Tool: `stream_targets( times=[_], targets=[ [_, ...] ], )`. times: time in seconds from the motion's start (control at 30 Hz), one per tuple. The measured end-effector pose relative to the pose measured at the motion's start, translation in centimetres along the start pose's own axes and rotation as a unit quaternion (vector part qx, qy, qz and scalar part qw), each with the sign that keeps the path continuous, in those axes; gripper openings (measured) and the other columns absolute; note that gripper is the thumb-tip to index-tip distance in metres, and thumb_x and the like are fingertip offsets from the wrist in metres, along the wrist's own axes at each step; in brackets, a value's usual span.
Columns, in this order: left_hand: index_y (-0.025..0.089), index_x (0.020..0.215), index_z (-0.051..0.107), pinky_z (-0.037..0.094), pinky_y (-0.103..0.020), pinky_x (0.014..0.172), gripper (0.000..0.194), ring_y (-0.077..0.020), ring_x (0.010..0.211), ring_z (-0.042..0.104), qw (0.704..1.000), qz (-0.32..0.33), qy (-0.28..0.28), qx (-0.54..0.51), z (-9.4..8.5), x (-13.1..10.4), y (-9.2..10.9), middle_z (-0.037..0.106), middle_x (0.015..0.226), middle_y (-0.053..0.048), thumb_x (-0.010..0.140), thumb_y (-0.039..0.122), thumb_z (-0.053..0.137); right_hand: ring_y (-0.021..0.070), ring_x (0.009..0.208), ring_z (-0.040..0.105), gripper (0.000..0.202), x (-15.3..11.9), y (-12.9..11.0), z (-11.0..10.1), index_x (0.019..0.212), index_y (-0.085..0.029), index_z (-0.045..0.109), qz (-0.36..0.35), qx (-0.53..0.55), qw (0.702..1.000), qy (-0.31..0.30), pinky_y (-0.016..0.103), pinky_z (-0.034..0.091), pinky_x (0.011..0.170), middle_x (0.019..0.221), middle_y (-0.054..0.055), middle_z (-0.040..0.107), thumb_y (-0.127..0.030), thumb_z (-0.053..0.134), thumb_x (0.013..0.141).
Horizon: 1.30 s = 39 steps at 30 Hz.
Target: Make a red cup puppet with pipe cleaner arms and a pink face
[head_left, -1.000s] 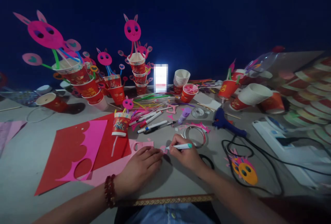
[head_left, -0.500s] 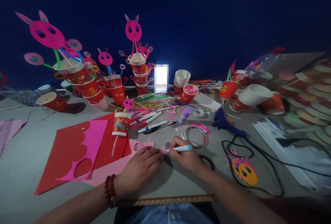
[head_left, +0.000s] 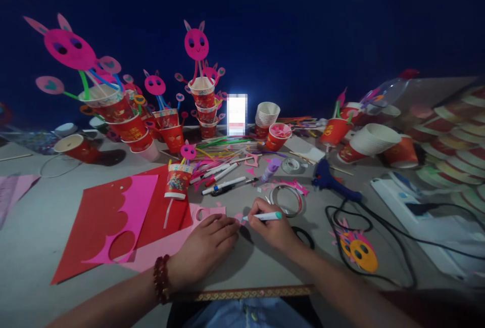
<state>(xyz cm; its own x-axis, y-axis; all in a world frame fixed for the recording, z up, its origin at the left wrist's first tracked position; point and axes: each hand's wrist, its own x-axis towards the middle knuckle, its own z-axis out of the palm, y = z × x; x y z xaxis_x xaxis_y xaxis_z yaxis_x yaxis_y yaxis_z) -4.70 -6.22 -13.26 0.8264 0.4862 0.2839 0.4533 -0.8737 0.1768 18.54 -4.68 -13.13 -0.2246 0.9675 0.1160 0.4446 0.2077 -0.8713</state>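
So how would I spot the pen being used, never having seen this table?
On the grey table, find the right hand. It holds a white marker, tip at a small pink paper piece. Unlike the loose pens beyond, it is held and shows a green end.

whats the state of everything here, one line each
right grip: closed around marker
marker: held, tip at small pink piece
small pink piece: lying on the table
left grip: palm down, fingers extended
bright pink sheet: cut out, lying on red sheet
red sheet: flat
glue gun: lying down; on or off, can't tell
scrap cup: upright, holding pink pieces
screen: lit, content blurred
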Motion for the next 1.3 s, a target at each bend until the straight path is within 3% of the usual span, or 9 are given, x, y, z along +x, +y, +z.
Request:
stream_targets(
  times=[1.3],
  targets=[
    [0.015,0.122,0.063,0.047,-0.042,0.105,0.026,-0.0237,0.122,0.059,1.000,-0.002,-0.011,0.002,-0.03,0.11,0.06,0.067,0.133,-0.009,0.101,0.018,0.047,0.0136,0.056,0.049,0.013,-0.06,-0.20,0.03,0.072,-0.023,0.052,0.000,-0.001,1.000,-0.020,0.025,0.034,0.057,0.062,-0.005,0.055,-0.022,0.056,0.084]
  ],
)
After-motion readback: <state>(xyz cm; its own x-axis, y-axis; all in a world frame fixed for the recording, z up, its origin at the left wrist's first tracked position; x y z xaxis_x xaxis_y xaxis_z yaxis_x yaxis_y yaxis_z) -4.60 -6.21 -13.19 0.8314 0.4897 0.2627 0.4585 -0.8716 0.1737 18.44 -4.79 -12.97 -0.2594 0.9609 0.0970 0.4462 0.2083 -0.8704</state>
